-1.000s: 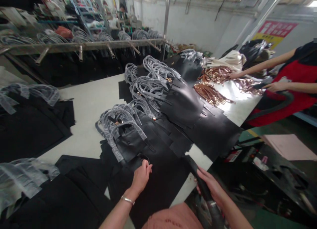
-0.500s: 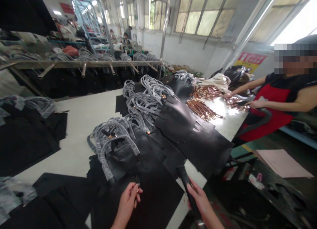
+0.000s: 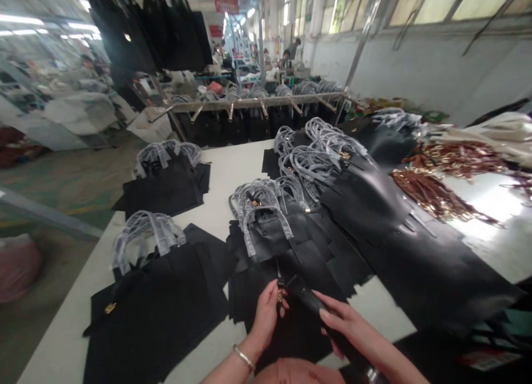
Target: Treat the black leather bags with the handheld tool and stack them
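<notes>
My left hand [image 3: 266, 311] pinches a short black strap [image 3: 280, 281] with a gold-coloured clasp [image 3: 281, 296]. The strap belongs to the near black bag [image 3: 266, 270], which lies on a stack. My right hand [image 3: 348, 324] is wrapped round a long black tool [image 3: 308, 298] with a silver band near its lower end; I cannot make out its exact kind. The tool's far tip is close beside the strap. Plastic-wrapped handles [image 3: 260, 212] arch up from the bags just beyond my hands.
Left on the white table [image 3: 224, 165] lie two more piles of black bags [image 3: 162, 312]. Glossy black bags [image 3: 399, 240] spread to the right. Brown straps with gold hardware [image 3: 436, 198] lie further right. A metal rack [image 3: 266, 102] stands behind the table.
The view has swung left, and the co-worker at the right is out of sight. My right hand has brought the black tool's tip over to the strap in my left hand.
</notes>
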The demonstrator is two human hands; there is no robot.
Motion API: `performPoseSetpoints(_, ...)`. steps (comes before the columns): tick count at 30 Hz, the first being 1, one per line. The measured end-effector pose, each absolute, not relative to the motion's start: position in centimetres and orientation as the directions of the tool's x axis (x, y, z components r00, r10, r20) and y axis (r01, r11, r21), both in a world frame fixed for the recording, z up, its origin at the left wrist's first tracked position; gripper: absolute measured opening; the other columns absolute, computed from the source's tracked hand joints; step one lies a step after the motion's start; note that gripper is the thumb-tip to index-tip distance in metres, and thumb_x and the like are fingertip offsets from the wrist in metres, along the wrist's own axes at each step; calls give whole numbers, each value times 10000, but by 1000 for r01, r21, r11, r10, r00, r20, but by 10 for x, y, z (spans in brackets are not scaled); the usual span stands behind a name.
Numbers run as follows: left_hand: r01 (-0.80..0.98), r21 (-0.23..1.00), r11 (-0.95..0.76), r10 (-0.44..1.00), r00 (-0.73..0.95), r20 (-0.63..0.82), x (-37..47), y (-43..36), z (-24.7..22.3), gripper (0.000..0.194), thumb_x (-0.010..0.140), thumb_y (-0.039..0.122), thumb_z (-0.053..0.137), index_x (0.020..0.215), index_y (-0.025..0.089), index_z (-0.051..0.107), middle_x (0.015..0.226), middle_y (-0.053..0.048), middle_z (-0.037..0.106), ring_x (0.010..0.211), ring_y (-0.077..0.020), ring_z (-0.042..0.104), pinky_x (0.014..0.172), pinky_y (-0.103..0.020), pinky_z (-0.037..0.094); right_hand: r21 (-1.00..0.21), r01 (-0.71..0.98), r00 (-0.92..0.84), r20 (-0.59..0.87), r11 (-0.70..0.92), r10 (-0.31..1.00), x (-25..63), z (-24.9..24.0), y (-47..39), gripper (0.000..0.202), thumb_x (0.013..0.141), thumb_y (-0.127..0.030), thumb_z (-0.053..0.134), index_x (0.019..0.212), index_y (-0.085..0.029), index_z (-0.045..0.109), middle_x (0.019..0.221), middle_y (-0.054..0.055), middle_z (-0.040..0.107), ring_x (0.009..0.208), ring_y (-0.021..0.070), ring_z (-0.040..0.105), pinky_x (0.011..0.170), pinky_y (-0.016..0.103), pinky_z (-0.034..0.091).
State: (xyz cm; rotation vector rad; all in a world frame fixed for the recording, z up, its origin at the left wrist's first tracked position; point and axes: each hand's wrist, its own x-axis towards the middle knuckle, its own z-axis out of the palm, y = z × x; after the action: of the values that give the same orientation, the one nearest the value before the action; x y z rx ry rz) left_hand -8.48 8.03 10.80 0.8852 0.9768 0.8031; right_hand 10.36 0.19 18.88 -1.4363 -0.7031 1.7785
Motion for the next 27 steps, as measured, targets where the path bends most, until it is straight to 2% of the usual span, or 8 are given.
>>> performPoseSetpoints(3,-182,875,448,856,371,-361,-89,74,108,516,856,571,546,1117,128,587,664,-6,549,532,-92,477,430,-179,322,-770,-201,-170,-581,-605,796,97,192,11,746,801,-498,637,1429,-181,391,663,-18,635,354,74,544,341,165,418)
performPoseSetpoints(9,-203,834,513,826,380,-416,-93,70,112,556,792,609,596,1073,130,567,599,24,506,467,-76,427,382,-170,238,-740,-225,-210,-598,-634,773,95,200,11,654,848,-464,603,1424,-227,402,658,-13,649,371,87,579,338,153,426)
performPoseSetpoints(11,-200,820,537,813,384,-438,-93,68,114,559,773,618,609,1060,140,562,638,15,526,462,-69,429,368,-168,205,-724,-229,-192,-622,-651,759,93,201,12,666,842,-475,608,1423,-221,402,649,-10,649,373,95,581,337,160,431)
performPoseSetpoints(16,-258,780,569,799,399,-451,-92,63,120,512,785,613,594,1030,165,551,860,-40,600,473,-45,428,363,-165,182,-783,-210,15,-601,-585,799,97,212,19,691,842,-478,603,1436,-210,374,647,-12,641,392,111,582,351,190,452)
performPoseSetpoints(20,-275,775,569,806,373,-459,-92,63,121,508,777,604,604,1030,168,547,849,-36,595,494,-55,452,368,-168,201,-734,-194,-46,-656,-651,753,101,216,7,712,829,-489,614,1440,-217,368,646,-10,650,390,108,581,352,182,435)
performPoseSetpoints(23,-244,780,576,799,369,-474,-92,63,117,514,773,595,607,1045,163,550,760,-6,562,480,-59,438,370,-171,198,-701,-183,-123,-680,-689,723,95,213,2,716,817,-500,622,1430,-210,391,639,-7,651,370,99,570,340,172,417)
performPoseSetpoints(27,-261,742,618,773,371,-514,-91,63,115,487,771,536,624,1061,151,559,820,-38,601,516,-74,462,396,-181,245,-739,-169,-51,-654,-652,755,87,211,8,733,802,-518,633,1428,-216,401,634,-13,645,371,104,570,342,183,427)
